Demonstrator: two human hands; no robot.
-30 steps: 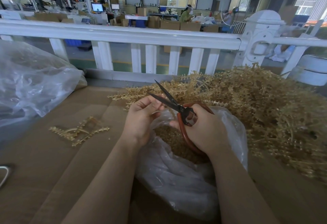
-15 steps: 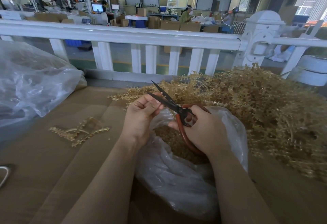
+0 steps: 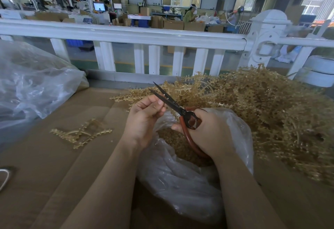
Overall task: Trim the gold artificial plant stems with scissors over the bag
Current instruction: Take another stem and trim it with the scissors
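Scissors [image 3: 173, 104] in our right hand [image 3: 207, 132], fingers curled round red handles, blades parted, tips pointing up-left. Our left hand [image 3: 144, 120] pinches something small at blades; piece too small to identify. Both hands over open clear bag [image 3: 180, 183]; we see gold trimmings [image 3: 173, 142] heaped inside. Gold stems [image 3: 262, 113] piled right of bag on cardboard [image 3: 54, 165]. Few loose stems [image 3: 81, 132] left. Second clear bag [image 3: 32, 84] far left, contents unclear.
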